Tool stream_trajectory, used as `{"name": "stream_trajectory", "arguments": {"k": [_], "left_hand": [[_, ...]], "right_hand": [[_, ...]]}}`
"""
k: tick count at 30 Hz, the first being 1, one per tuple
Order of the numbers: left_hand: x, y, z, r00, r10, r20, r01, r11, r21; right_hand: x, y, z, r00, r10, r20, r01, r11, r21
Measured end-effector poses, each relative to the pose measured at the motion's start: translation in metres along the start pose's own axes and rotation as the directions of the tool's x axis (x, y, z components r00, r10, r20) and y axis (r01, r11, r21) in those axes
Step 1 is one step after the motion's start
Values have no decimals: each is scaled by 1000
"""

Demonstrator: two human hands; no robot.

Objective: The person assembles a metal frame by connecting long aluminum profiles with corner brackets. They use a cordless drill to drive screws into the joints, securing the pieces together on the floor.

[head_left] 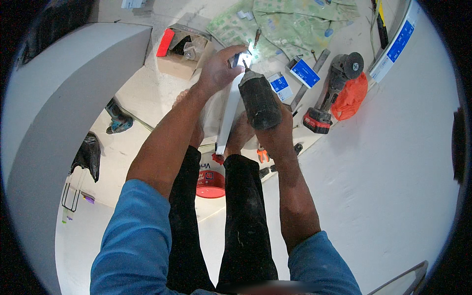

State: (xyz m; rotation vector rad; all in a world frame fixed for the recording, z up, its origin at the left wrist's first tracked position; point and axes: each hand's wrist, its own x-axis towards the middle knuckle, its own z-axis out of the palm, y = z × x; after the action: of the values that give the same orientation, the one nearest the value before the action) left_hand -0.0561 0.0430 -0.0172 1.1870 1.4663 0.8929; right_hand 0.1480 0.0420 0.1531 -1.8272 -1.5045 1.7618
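My left hand (216, 71) grips the far end of a long white profile bar (229, 115), with thumb and forefinger on either side of it. The bar slants back toward me between my bare feet. A dark cordless drill (260, 101) is in my right hand (279, 132), whose fingers are mostly hidden behind the tool. The drill's thin bit points at the bar's far end, close to my left thumb; whether it touches the bar I cannot tell. A bright light shines on that spot.
A cardboard box (179, 68) stands left of my left hand. Right of the drill lie small blue-and-white boxes (305, 72), a metal strip (320, 63), an angle grinder (332, 91) and an orange bag (351, 98). Green patterned sheeting (295, 24) lies beyond; a red-and-white bucket (211, 184) is near my legs.
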Motion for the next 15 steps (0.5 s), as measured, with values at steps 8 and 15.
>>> {"name": "stream_trajectory", "arguments": {"k": [8, 15], "left_hand": [[1, 10, 0, 958, -272, 88, 272, 962, 5], [2, 12, -3, 961, -269, 64, 269, 963, 12]], "right_hand": [[6, 5, 2, 999, 31, -21, -32, 999, -36], [9, -2, 0, 1000, 17, -4, -17, 999, -44]]}}
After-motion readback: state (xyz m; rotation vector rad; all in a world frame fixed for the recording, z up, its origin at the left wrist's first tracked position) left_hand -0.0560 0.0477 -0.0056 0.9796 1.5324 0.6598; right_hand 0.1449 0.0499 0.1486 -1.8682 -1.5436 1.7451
